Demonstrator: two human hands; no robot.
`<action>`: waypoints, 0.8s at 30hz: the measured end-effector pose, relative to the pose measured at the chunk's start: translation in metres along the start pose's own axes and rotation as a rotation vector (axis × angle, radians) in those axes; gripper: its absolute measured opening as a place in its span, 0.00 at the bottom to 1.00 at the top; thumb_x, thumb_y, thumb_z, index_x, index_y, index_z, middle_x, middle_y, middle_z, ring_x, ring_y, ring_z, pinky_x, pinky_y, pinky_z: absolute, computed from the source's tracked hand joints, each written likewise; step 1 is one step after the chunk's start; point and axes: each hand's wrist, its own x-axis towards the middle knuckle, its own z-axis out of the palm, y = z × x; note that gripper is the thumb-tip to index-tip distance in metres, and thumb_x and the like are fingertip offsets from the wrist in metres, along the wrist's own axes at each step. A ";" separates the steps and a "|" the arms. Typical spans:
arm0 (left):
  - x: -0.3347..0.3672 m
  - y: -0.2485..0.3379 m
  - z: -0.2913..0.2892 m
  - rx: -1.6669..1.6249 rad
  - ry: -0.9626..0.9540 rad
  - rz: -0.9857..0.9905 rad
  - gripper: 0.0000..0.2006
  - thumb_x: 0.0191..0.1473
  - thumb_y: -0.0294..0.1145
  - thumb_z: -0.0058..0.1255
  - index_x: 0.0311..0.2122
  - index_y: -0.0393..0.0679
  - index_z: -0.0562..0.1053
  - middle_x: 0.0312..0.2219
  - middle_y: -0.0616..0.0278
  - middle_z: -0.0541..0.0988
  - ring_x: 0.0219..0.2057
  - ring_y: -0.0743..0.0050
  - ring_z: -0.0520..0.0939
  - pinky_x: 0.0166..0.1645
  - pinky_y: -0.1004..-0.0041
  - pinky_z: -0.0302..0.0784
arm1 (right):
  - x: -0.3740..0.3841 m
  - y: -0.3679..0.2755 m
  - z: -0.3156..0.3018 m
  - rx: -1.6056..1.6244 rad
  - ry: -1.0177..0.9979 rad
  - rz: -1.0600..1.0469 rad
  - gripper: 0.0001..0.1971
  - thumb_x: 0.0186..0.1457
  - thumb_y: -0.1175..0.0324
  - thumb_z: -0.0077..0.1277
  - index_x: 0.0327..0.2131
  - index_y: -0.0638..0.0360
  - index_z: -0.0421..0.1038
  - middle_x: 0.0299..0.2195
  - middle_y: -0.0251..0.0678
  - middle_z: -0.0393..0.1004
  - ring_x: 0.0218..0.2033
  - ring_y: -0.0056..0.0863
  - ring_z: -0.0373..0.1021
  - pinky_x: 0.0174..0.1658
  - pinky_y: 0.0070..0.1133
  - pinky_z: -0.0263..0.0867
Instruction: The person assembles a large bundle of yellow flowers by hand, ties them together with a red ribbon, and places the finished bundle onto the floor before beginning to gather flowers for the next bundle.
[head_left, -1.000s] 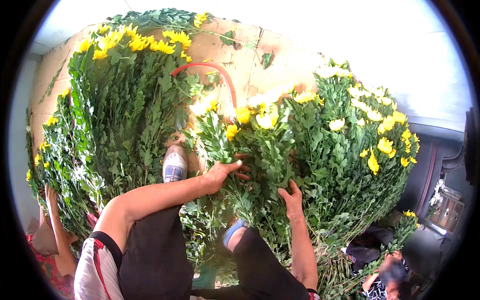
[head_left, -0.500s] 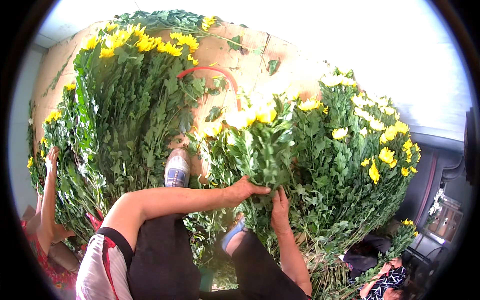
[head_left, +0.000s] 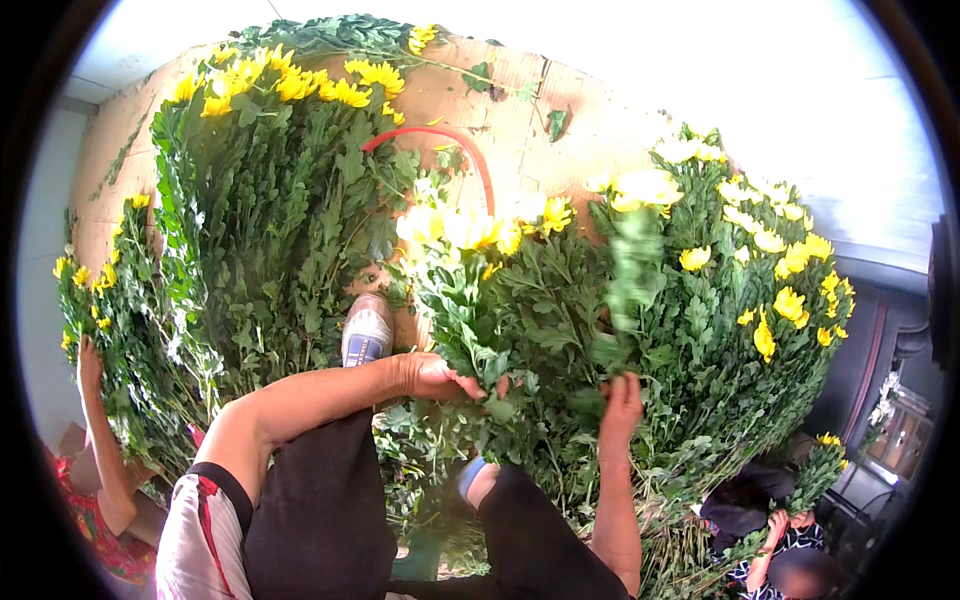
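My left hand is closed around a small bunch of yellow chrysanthemums, its leafy stems upright and the blooms at the far end. To the right, my right hand grips a chrysanthemum stem, smeared by motion, with pale, overexposed flowers on top. The two hands are apart. Between and behind them stand more leafy chrysanthemum stems. Leaves hide part of the left fingers and the lower stems of the left bunch.
A tall chrysanthemum pile lies left, another pile right, on cardboard. A red curved band lies beyond my shoe. A person's arm reaches in at far left; another person holds stems at lower right.
My hands were together at one bunch and have now parted. The left moved slightly left with a bunch; the right moved right with a stem. The person's hand at left moved lower.
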 end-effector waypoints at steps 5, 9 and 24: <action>0.008 0.024 0.023 -0.043 -0.236 -0.111 0.23 0.45 0.33 0.63 0.47 0.36 0.74 0.39 0.55 0.78 0.44 0.63 0.76 0.54 0.65 0.68 | 0.042 -0.083 0.062 -0.197 -0.148 -0.521 0.23 0.59 0.62 0.52 0.54 0.66 0.66 0.52 0.47 0.67 0.52 0.44 0.66 0.58 0.33 0.59; 0.025 0.009 0.028 -0.132 -0.268 -0.165 0.31 0.44 0.33 0.66 0.54 0.34 0.69 0.37 0.57 0.79 0.45 0.64 0.77 0.55 0.64 0.67 | 0.073 -0.167 0.137 0.332 -0.780 -0.207 0.32 0.64 0.43 0.38 0.53 0.67 0.68 0.48 0.46 0.73 0.52 0.30 0.66 0.55 0.28 0.61; -0.053 0.048 -0.001 -0.217 0.583 0.249 0.27 0.50 0.44 0.61 0.50 0.36 0.70 0.43 0.43 0.78 0.44 0.54 0.79 0.50 0.60 0.75 | -0.067 0.051 -0.136 0.024 -0.222 0.542 0.14 0.63 0.56 0.48 0.40 0.57 0.71 0.24 0.29 0.70 0.21 0.20 0.65 0.26 0.20 0.62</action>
